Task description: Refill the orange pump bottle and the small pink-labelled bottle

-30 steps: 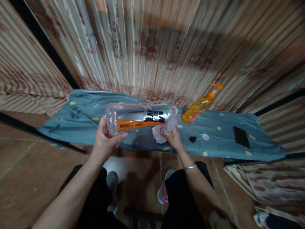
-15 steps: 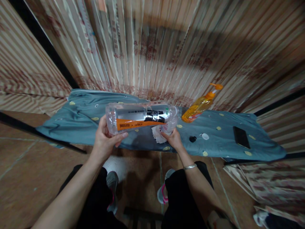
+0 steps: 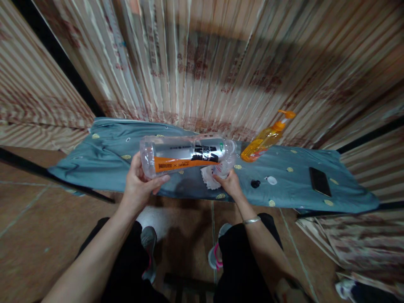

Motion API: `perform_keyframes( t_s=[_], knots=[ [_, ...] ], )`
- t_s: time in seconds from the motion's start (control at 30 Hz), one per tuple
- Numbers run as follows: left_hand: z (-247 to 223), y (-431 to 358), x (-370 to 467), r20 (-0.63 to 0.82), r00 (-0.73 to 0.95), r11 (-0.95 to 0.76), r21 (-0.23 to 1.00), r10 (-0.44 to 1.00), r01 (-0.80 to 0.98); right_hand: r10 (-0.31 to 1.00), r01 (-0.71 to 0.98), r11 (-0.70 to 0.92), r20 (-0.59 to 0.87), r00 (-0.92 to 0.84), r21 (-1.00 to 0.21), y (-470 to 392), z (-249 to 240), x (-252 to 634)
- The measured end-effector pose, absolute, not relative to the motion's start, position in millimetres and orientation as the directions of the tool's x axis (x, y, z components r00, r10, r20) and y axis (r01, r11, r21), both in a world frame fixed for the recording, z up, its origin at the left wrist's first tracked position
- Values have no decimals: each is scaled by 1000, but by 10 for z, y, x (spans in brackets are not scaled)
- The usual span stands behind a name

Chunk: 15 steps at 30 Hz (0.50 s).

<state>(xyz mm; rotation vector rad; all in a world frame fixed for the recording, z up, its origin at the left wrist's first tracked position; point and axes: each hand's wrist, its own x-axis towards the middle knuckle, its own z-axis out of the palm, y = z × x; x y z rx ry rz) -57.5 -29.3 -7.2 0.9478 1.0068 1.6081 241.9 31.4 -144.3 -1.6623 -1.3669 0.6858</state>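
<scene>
My left hand point(image 3: 139, 185) is closed around the base end of a large clear plastic bottle point(image 3: 176, 153) with a silver and orange label. The bottle lies on its side in the air, its neck pointing right. Just below that neck, my right hand point(image 3: 230, 183) grips a small clear plastic container point(image 3: 226, 165), whose exact kind I cannot make out. The two mouths are close together; whether they touch is unclear. A white piece with a jagged edge point(image 3: 208, 177) shows beside my right fingertips, and I cannot tell whether it is held.
Behind my right hand stands an orange pump bottle point(image 3: 261, 143) of yellow liquid. A black cap point(image 3: 255, 184), a white round lid point(image 3: 270, 180) and a phone point(image 3: 320, 182) lie on the green cloth point(image 3: 104, 155). A striped curtain point(image 3: 202, 75) hangs behind.
</scene>
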Motion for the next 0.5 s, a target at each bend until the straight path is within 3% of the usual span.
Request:
perform_keyframes(
  t_s=[0.5],
  knots=[
    [-80,-286,-583,130,-209,-192,930,969,-312,963,512,-31,112,246,-858,324,-1469,2430]
  ],
)
